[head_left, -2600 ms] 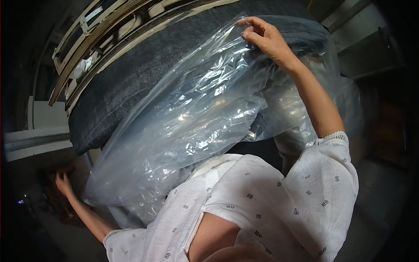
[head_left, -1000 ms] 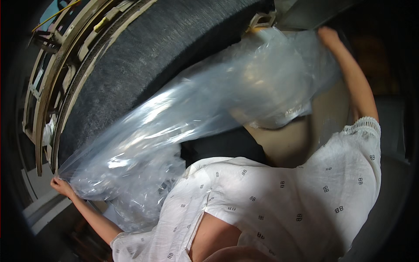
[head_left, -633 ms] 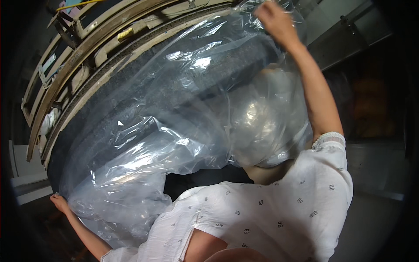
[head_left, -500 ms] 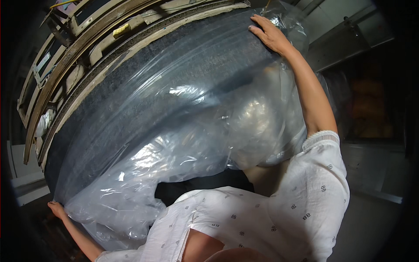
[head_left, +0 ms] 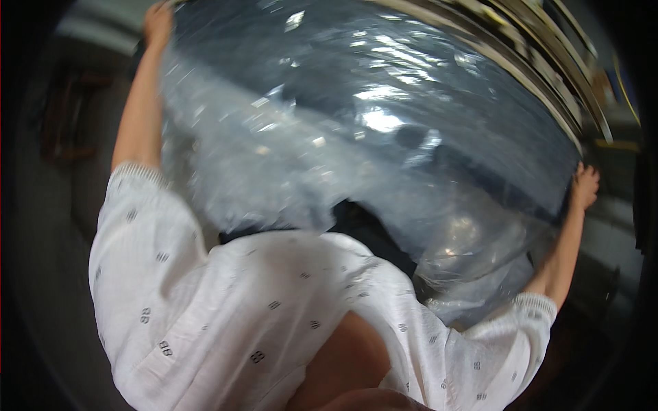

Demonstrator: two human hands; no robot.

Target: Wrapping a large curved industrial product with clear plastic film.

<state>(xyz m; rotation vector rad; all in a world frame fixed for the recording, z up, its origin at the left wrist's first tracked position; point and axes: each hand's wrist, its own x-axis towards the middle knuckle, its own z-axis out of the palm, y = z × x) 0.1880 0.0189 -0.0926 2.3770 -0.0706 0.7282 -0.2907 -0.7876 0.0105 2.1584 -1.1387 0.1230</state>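
A wide clear plastic sheet (head_left: 253,137) lies over a dark work surface (head_left: 473,96) and hangs in loose folds down toward my body. At the far left corner my left hand (head_left: 158,26) is closed on the sheet's edge, its arm stretched far forward. My right hand (head_left: 585,186) has its fingers curled at the right end of the surface, where it grips the sheet's edge. Bright glare and motion blur smear the middle of the plastic. What part of the edge lies inside each hand is hidden.
Long curved-looking rails (head_left: 548,61) of a machine run along the far side of the surface at the upper right. A brown wooden stool or frame (head_left: 72,113) stands in the dark at the left. Dark cloth (head_left: 370,226) shows between the sheet and my shirt.
The view has swung left, so the surface and rails now slope the other way. My left hand stays at the left corner; my right hand has moved from the sheet's top to its right end, closing there.
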